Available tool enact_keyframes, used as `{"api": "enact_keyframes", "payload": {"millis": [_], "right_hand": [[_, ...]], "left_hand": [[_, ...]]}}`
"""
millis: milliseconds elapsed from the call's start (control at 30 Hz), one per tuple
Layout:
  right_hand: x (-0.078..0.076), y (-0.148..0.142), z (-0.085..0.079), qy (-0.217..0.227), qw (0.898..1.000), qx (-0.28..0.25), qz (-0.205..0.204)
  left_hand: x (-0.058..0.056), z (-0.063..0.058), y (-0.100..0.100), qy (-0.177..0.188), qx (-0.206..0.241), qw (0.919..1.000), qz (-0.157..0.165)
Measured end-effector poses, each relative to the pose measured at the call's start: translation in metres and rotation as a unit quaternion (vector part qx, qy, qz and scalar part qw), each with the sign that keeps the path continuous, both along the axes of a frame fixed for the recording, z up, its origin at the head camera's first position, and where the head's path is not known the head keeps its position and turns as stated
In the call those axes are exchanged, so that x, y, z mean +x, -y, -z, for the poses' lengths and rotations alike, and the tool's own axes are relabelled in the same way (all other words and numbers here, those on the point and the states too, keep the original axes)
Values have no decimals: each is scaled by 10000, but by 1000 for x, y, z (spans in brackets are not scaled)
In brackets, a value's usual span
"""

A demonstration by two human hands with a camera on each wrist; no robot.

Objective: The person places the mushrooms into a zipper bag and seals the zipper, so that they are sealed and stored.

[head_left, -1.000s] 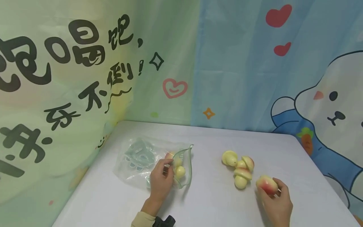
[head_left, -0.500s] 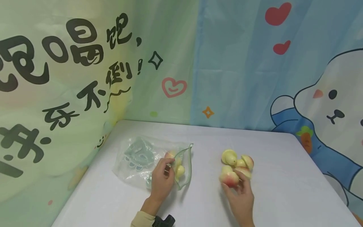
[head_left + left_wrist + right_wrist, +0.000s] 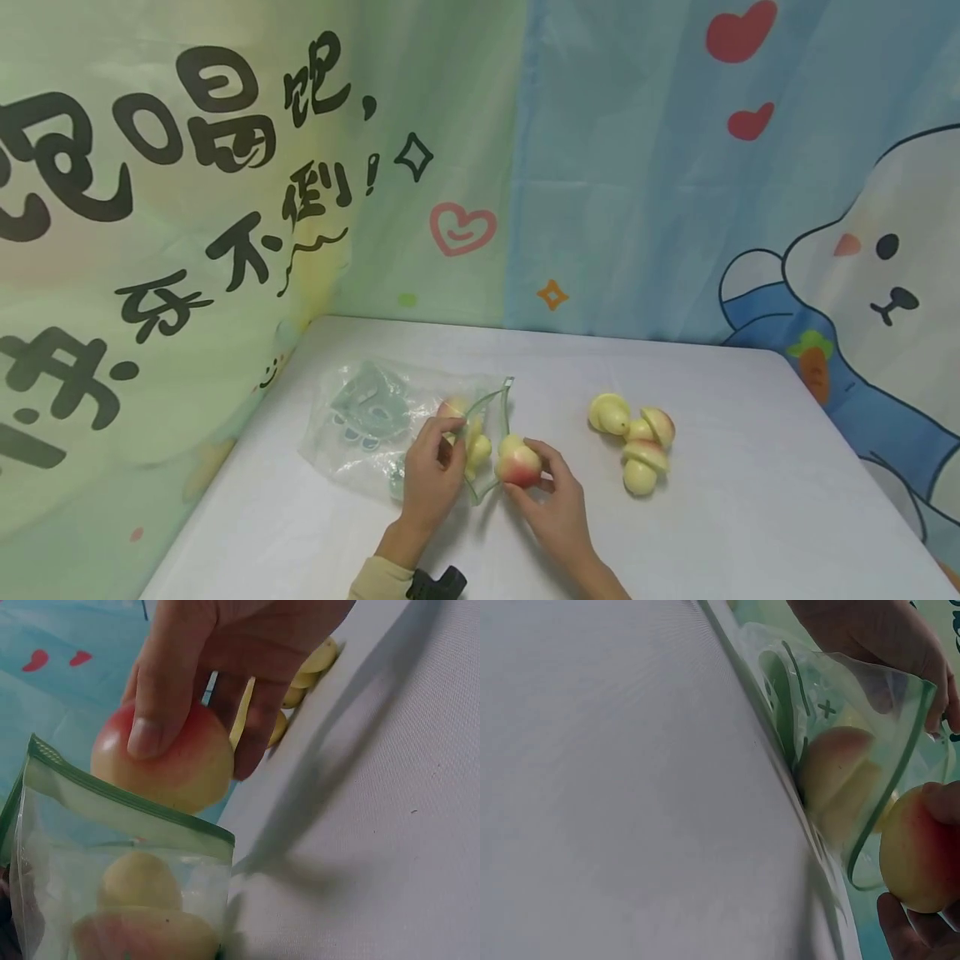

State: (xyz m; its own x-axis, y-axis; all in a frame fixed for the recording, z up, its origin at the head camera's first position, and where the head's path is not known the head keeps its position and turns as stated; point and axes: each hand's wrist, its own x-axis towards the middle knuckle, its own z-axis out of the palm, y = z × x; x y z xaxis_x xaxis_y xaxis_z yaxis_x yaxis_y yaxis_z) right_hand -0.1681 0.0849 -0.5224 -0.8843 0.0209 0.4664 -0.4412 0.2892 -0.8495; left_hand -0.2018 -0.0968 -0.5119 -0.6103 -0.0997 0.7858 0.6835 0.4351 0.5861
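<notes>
My left hand (image 3: 433, 471) pinches the near rim of a clear zip bag (image 3: 341, 433) with a green-edged mouth, lying on the table's left side. Inside the bag sit toy mushrooms (image 3: 142, 930), red and yellow with pale stems, partly blurred by the plastic. My right hand (image 3: 557, 498) grips another toy mushroom (image 3: 519, 463) by its red-yellow cap, right at the bag's mouth. In the left wrist view, that cap (image 3: 169, 769) is just beyond the green zip edge (image 3: 127, 796). The right wrist view shows the held mushroom (image 3: 919, 851) beside the opening.
Several more toy mushrooms (image 3: 640, 454) lie in a loose cluster right of centre on the white table (image 3: 750, 492). A printed cloth backdrop (image 3: 615, 167) rises along the table's back and left. A dark strap device (image 3: 437, 583) is on my left wrist.
My right hand has carried the toy mushroom leftward from the table's right side, past the cluster, to the bag's mouth. My left hand has stayed at the bag's rim.
</notes>
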Motion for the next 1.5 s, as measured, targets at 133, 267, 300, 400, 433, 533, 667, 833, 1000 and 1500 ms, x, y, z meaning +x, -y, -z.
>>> {"api": "enact_keyframes", "payload": {"millis": [133, 267, 300, 400, 433, 533, 667, 833, 1000, 1500], "right_hand": [[-9, 7, 1, 48, 10000, 20, -21], [-17, 13, 2, 271, 9996, -8, -97], [-19, 15, 2, 319, 9994, -5, -136], [-22, 18, 2, 426, 9988, -50, -251], [-23, 19, 3, 446, 9986, -50, -278], [-25, 21, 5, 538, 9982, 45, -247], [-27, 22, 9, 702, 9973, 138, -187], [-31, 25, 13, 984, 9943, -56, -410], [-28, 31, 2, 1149, 9887, -79, -963], [-31, 32, 15, 1091, 9835, -480, -1363]], "left_hand": [[-2, 0, -1, -30, -4, 10000, 27], [-2, 0, -3, -35, -6, 10000, 55], [-2, 0, -3, -39, 2, 10000, 75], [-2, 0, -4, -76, 25, 9999, 154], [-2, 0, -5, -84, 30, 9998, 175], [-2, 1, -6, -35, 8, 9998, 206], [-2, 2, -5, 48, -92, 9998, 151], [-1, 2, -5, 72, -145, 9998, 106], [-2, 0, -4, 46, -133, 9999, 62], [0, -1, -1, 12, -20, 10000, 39]]}}
